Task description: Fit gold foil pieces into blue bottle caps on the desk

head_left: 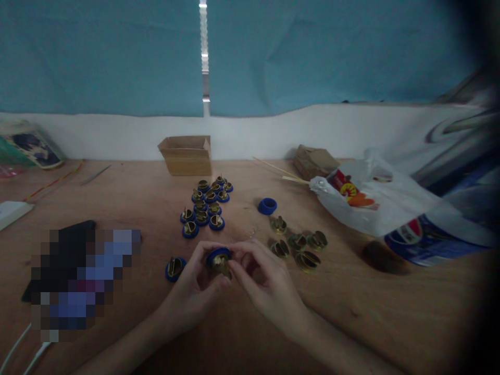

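Observation:
Between my two hands is a small round brass piece with a blue ring [219,259] around it, its brass side facing me. My left hand [199,284] grips it from the left, thumb at the lower edge. From the right, the fingers of my right hand [262,276] pinch its rim. Left of my left hand lies a blue-ringed brass piece [175,269]. Several more such pieces [201,217] sit grouped beyond my hands. To the right are several bare brass pieces [298,241] with raised flaps, and a stack of blue rings [267,206] stands behind them.
An open cardboard box [188,156] stands at the back. A plastic bag [363,195] with a snack packet, a brown carton [314,161] and a Pepsi bottle [429,239] are on the right. A dark device [62,255], partly pixelated, and white cables [37,357] lie on the left.

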{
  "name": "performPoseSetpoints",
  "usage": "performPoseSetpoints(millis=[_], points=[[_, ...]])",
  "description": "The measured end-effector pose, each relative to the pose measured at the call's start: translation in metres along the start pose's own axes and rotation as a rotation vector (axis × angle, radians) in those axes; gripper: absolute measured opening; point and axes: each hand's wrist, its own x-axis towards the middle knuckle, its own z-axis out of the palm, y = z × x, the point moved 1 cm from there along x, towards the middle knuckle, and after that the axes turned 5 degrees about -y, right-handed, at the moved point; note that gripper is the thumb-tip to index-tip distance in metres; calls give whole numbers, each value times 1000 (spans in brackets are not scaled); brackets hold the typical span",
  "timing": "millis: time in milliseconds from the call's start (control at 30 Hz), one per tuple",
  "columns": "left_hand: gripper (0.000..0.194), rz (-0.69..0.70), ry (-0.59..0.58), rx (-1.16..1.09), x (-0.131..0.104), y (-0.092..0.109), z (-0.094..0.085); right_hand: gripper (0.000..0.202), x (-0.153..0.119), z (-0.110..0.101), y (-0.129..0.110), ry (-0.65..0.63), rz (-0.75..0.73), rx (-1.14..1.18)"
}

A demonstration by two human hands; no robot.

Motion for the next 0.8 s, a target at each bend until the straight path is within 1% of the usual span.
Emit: performPoseSetpoints(millis=[133, 233, 367, 500, 667, 800], points=[[30, 60, -38, 57, -2, 0, 0, 11, -1, 4, 2, 29, 5, 35], [32, 48, -61, 72, -4, -2, -1, 14, -2, 7, 2, 53, 25, 50], [38, 54, -67, 88, -4, -2, -2, 15, -3, 8, 4, 50, 58, 57], [41, 80, -48, 215, -3, 1, -4, 14, -3, 6, 4, 34, 72, 56], [44, 82, 23, 325, -3, 0, -6, 13, -4, 6, -1, 19, 44, 5], [44, 88, 7, 337, -1, 1, -6, 15, -6, 8, -3, 18, 23, -29]])
